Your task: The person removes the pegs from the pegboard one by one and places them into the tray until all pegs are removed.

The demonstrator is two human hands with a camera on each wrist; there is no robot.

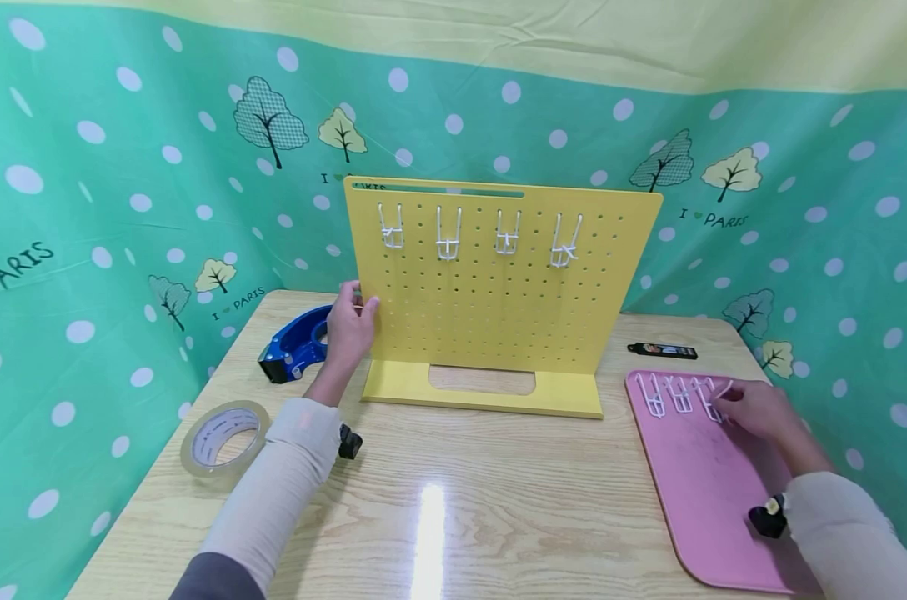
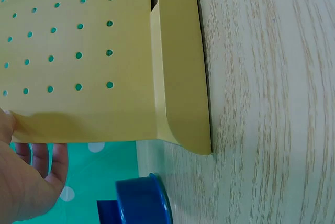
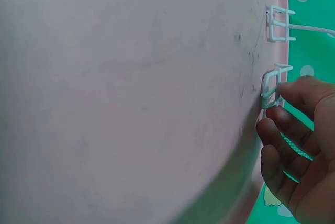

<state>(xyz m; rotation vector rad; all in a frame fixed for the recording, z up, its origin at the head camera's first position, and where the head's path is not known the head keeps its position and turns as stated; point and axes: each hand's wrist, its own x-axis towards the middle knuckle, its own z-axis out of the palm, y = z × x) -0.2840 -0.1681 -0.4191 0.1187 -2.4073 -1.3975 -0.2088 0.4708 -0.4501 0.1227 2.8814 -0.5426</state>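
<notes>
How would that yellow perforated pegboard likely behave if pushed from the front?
The yellow perforated pegboard is probably stiff, since its panel stands without visible bowing. It might tip backward, as its visible foot extends forward, though the left hand gripping its side edge could steady it.

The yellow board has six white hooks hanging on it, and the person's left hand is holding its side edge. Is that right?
Not quite: the yellow board has four white hooks hanging on it, not six. The head view shows all four in a row near the top. The rest is right: the left hand is holding its side edge.
</notes>
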